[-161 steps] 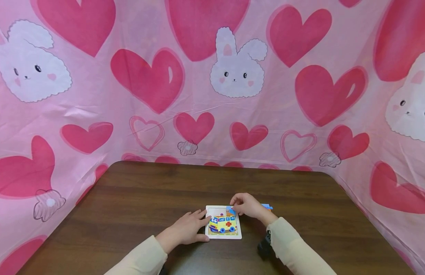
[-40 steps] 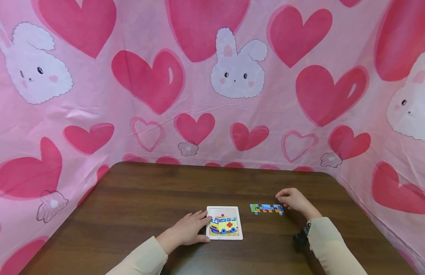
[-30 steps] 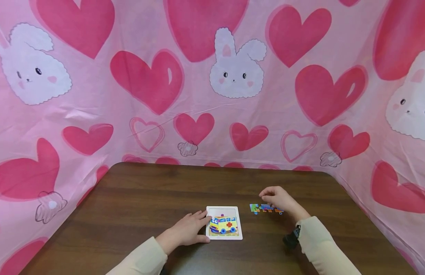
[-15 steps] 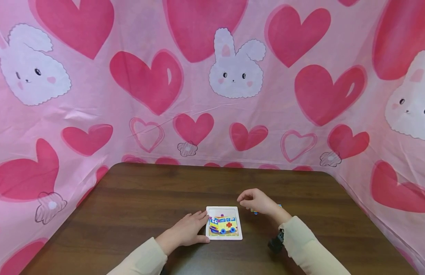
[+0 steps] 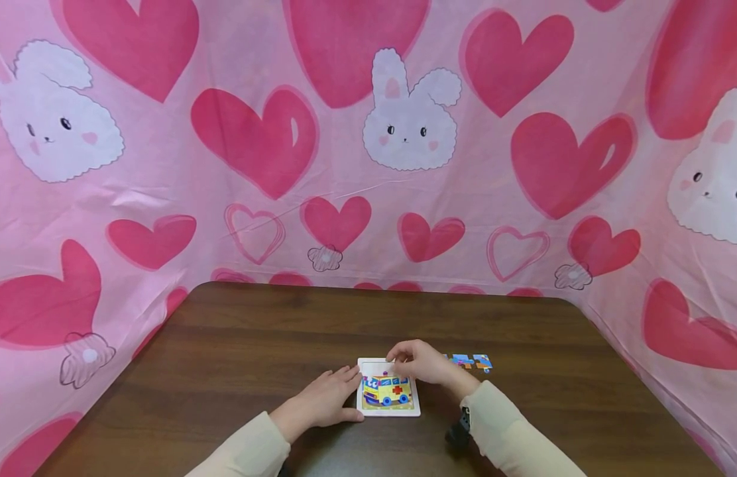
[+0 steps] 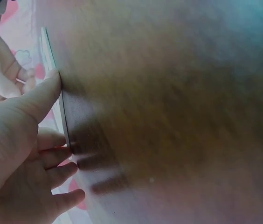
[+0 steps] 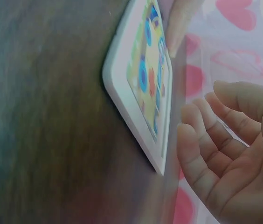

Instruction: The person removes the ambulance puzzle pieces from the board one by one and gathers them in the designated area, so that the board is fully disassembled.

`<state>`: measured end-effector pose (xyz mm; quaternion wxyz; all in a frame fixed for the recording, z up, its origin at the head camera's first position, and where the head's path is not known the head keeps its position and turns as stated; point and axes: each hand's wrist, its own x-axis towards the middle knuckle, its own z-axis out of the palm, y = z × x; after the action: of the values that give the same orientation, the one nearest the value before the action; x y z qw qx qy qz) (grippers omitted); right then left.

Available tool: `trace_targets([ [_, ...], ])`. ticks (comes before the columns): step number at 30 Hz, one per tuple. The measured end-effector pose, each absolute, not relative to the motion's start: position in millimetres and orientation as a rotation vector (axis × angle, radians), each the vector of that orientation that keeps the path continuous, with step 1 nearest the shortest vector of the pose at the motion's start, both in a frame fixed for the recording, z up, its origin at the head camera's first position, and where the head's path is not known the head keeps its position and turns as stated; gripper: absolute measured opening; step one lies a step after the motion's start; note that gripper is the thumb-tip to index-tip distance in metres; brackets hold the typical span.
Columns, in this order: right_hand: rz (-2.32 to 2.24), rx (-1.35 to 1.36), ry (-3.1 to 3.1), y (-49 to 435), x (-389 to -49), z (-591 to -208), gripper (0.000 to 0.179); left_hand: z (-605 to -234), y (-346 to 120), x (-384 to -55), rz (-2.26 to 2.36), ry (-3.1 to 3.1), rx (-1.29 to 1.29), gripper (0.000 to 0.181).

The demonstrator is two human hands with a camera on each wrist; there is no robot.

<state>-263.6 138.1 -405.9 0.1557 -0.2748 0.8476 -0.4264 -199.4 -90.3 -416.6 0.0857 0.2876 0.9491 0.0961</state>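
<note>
A white-framed jigsaw tray (image 5: 389, 414) lies flat on the table, its lower part filled by a yellow ambulance picture (image 5: 397, 391) and its upper strip bare white. Along its left edge, my left hand (image 5: 322, 397) rests with fingers extended and thumb touching the frame. My right hand (image 5: 427, 363) hovers over the tray's upper right. In the right wrist view, the fingers of that right hand (image 7: 234, 144) are loosely curled, with nothing visible between them. Blue-and-orange jigsaw pieces (image 5: 482, 362) lie right of the tray, partly hidden behind my right hand.
The dark wooden table (image 5: 273, 331) extends around the tray. A pink cloth (image 5: 344, 179) with hearts and rabbits hangs behind and at both sides. A black device (image 5: 458, 434) is worn on my right wrist.
A piece at the tray's upper right has left it and lies among those on the table. My right hand went out to them, then moved back left over the tray. The left hand stayed.
</note>
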Motion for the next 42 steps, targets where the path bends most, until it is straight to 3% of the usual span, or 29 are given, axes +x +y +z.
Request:
trace_targets([
  [8, -1.119, -0.856, 2.443, 123.7, -261.0, -412.2, 0.014, -416.1, -90.4, -199.6, 0.282, 2.822, 0.856, 0.072],
  [42, -1.051, -0.583, 2.427, 106.6, -255.1, -415.6, 0.005, -416.4, -91.1, -200.3, 0.284, 2.821, 0.865, 0.072],
])
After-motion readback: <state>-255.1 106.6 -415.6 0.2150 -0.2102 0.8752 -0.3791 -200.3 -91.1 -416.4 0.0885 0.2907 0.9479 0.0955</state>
